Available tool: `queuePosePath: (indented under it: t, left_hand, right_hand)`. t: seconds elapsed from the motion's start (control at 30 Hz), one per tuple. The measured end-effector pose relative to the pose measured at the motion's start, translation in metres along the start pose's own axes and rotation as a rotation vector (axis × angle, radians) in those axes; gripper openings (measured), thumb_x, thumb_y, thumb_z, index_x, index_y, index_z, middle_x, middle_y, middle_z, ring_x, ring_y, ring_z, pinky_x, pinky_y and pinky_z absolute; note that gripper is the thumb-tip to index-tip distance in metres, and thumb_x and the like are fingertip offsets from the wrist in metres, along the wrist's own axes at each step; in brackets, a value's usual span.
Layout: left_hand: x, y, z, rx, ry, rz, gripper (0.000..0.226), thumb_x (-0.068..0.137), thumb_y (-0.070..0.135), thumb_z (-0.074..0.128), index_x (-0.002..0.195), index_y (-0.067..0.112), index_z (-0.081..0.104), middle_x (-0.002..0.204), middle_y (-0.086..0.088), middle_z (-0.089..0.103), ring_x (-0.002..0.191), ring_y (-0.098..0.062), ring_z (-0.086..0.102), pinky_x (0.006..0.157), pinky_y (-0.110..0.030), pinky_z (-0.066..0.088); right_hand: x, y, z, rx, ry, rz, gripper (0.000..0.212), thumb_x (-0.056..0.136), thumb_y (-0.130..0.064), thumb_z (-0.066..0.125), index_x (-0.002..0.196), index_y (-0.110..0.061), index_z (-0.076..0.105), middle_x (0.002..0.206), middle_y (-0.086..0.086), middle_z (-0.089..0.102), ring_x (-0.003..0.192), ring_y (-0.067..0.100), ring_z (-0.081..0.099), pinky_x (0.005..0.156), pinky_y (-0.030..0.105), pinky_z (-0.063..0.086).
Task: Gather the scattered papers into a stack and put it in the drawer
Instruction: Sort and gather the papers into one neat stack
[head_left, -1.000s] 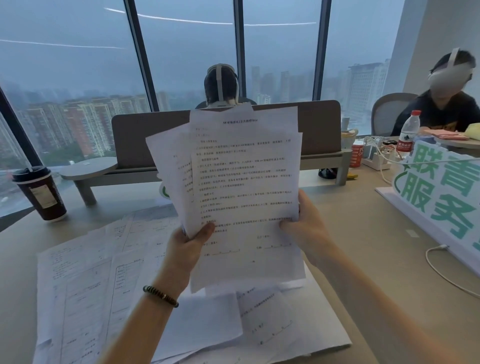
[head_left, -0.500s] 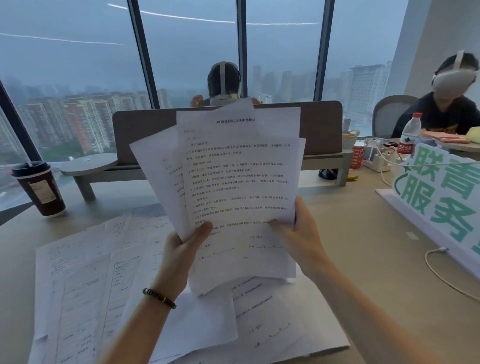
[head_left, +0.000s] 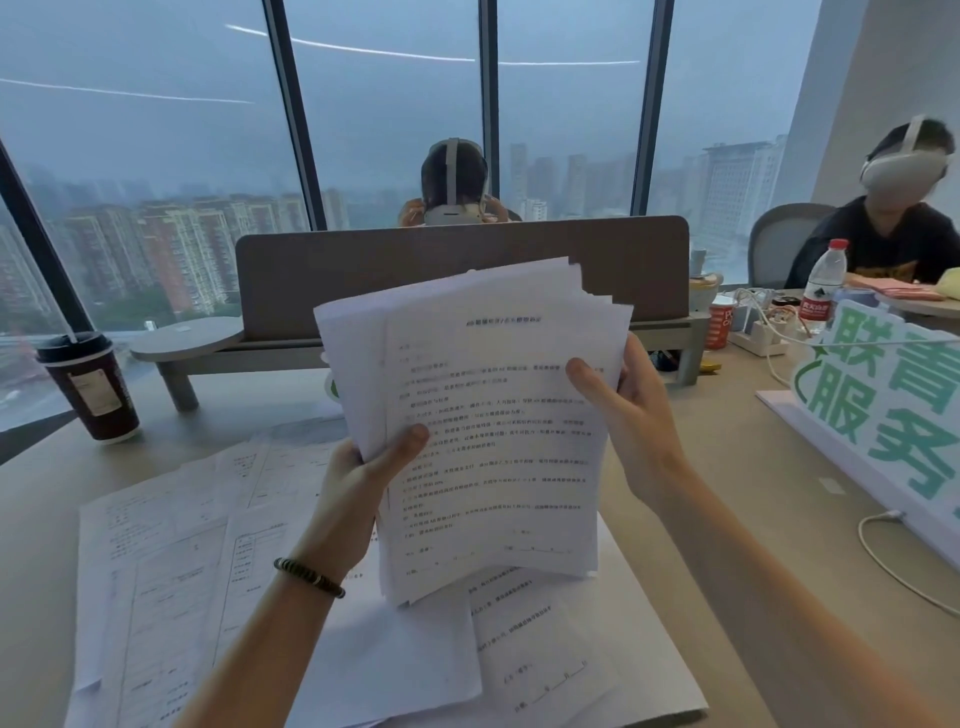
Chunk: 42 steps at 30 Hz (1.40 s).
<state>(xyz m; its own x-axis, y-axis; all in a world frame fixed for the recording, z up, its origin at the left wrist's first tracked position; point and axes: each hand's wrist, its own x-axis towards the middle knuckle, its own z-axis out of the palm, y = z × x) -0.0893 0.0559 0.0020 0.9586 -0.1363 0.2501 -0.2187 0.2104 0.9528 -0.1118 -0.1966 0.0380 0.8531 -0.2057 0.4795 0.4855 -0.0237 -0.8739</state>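
Note:
I hold a bundle of printed white papers (head_left: 483, 436) upright above the desk, its sheets fanned unevenly at the top right. My left hand (head_left: 363, 478), with a dark bead bracelet on the wrist, grips the bundle's left edge, thumb on the front sheet. My right hand (head_left: 623, 415) grips the right edge higher up. More loose papers (head_left: 176, 561) lie spread flat on the desk (head_left: 727, 519) below and to the left, some overlapping under the bundle. No drawer is in view.
A dark takeaway cup (head_left: 88, 384) stands at the left. A brown divider screen (head_left: 462, 270) on a shelf crosses the desk's far side. A green-lettered sign (head_left: 883, 405), a white cable (head_left: 893, 561), a water bottle (head_left: 823, 288) and a power strip sit right. Two people with headsets sit beyond.
The held sheets have been drawn closer together into a tighter bundle. My right hand has slid up the right edge, and the bundle tilts a little to the right.

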Motion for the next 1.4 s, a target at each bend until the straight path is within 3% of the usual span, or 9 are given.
queuePosePath:
  t: [0.3,0.53,0.77,0.83,0.87,1.0,1.1,1.23,1.4]
  left_hand:
    - [-0.002,-0.007,0.000,0.036,-0.042,0.004,0.031,0.073,0.021,0.076,0.104,0.016,0.075,0.105,-0.009,0.077,0.094,-0.030,0.075,0.075,-0.044,0.062]
    - [-0.012,-0.033,-0.005,0.046,-0.056,-0.038,0.031,0.075,0.019,0.076,0.106,0.021,0.075,0.112,-0.008,0.076,0.101,-0.029,0.072,0.083,-0.048,0.060]
    - [-0.011,-0.027,0.007,0.060,0.043,-0.043,0.019,0.085,0.023,0.067,0.097,0.010,0.074,0.095,-0.013,0.078,0.085,-0.033,0.075,0.070,-0.045,0.062]
    - [-0.010,-0.028,0.008,0.090,0.119,-0.042,0.018,0.087,0.024,0.068,0.090,0.006,0.073,0.085,-0.012,0.078,0.076,-0.031,0.075,0.063,-0.039,0.062]
    - [-0.010,-0.030,0.009,0.104,0.152,-0.052,0.019,0.088,0.024,0.068,0.088,0.006,0.073,0.082,-0.011,0.078,0.073,-0.030,0.075,0.060,-0.037,0.061]
    - [-0.013,-0.036,0.012,0.145,0.186,-0.063,0.019,0.090,0.028,0.068,0.095,0.011,0.074,0.085,-0.008,0.079,0.076,-0.028,0.076,0.064,-0.042,0.063]
    - [-0.010,-0.035,0.014,0.206,0.215,-0.045,0.017,0.090,0.032,0.067,0.093,0.016,0.073,0.085,-0.007,0.079,0.075,-0.024,0.076,0.066,-0.044,0.063]
    - [-0.009,-0.038,0.015,0.298,0.242,-0.060,0.010,0.093,0.033,0.066,0.088,0.025,0.070,0.087,-0.011,0.076,0.082,-0.034,0.072,0.073,-0.057,0.060]
    - [-0.008,-0.036,0.007,0.402,0.164,-0.057,0.006,0.095,0.029,0.063,0.090,0.027,0.067,0.085,0.003,0.074,0.083,-0.024,0.073,0.070,-0.047,0.063]
  right_hand:
    - [0.000,0.001,0.009,-0.019,-0.075,-0.062,0.080,0.089,-0.028,0.073,0.151,-0.040,0.024,0.137,-0.004,0.054,0.119,0.015,0.061,0.087,0.043,0.060]
    - [-0.018,0.032,0.010,0.014,-0.064,0.091,0.045,0.090,-0.032,0.071,0.129,-0.030,0.051,0.122,-0.004,0.067,0.109,0.018,0.067,0.089,0.048,0.059]
    - [-0.035,0.051,0.020,-0.079,0.009,0.104,0.033,0.097,-0.027,0.063,0.128,-0.032,0.049,0.114,-0.020,0.066,0.100,-0.008,0.062,0.077,0.013,0.053]
    - [-0.034,0.047,0.021,-0.216,0.050,0.054,0.005,0.100,-0.026,0.058,0.102,-0.025,0.062,0.094,-0.010,0.067,0.082,-0.007,0.062,0.067,0.015,0.048]
    - [-0.035,0.048,0.023,-0.289,0.076,0.037,0.013,0.100,-0.026,0.057,0.090,-0.018,0.061,0.081,-0.003,0.063,0.071,0.000,0.060,0.061,0.015,0.042]
    - [-0.039,0.048,0.028,-0.343,0.103,0.052,0.019,0.098,-0.034,0.059,0.104,-0.019,0.050,0.087,-0.016,0.061,0.074,-0.014,0.058,0.059,0.007,0.044]
    - [-0.034,0.048,0.032,-0.372,0.126,0.039,0.024,0.099,-0.036,0.058,0.098,-0.015,0.047,0.092,-0.012,0.064,0.078,-0.007,0.062,0.056,0.017,0.050]
    - [-0.043,0.061,0.033,-0.270,0.080,0.079,0.018,0.101,-0.031,0.054,0.118,-0.026,0.050,0.108,-0.022,0.067,0.095,-0.006,0.065,0.070,0.018,0.056]
    - [-0.052,0.076,0.029,-0.390,-0.003,0.220,0.014,0.105,-0.021,0.045,0.118,-0.026,0.048,0.105,-0.016,0.063,0.087,-0.004,0.061,0.058,0.014,0.045]
